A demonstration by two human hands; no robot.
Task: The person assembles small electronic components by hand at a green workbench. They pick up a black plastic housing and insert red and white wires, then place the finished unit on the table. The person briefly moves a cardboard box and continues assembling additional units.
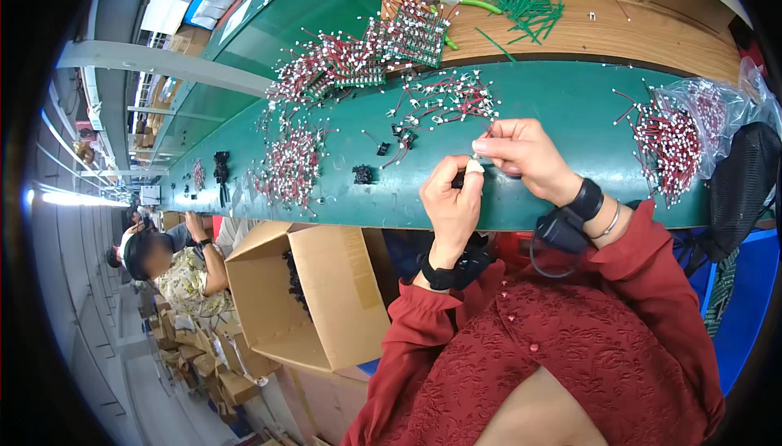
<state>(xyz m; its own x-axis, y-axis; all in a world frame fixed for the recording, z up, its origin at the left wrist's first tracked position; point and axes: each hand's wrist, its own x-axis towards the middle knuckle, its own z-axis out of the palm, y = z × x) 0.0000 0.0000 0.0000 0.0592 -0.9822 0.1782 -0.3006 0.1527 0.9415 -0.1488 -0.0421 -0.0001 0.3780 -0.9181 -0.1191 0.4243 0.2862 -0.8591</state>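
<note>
Smooth matt green belt (pixel 570 104), bare grained wooden bench top (pixel 619 30), matt brown cardboard box (pixel 326 299), glossy clear plastic bag (pixel 725 108), textured red cloth sleeve (pixel 643 275)

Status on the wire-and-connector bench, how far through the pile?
Done, apparently: black parts sit in the open cardboard box. In hand: the left hand pinches a small black connector while the right hand feeds a white-tipped wire into it. Left: heaps of red wires on the green bench, a bagful at right, loose black connectors.
</note>
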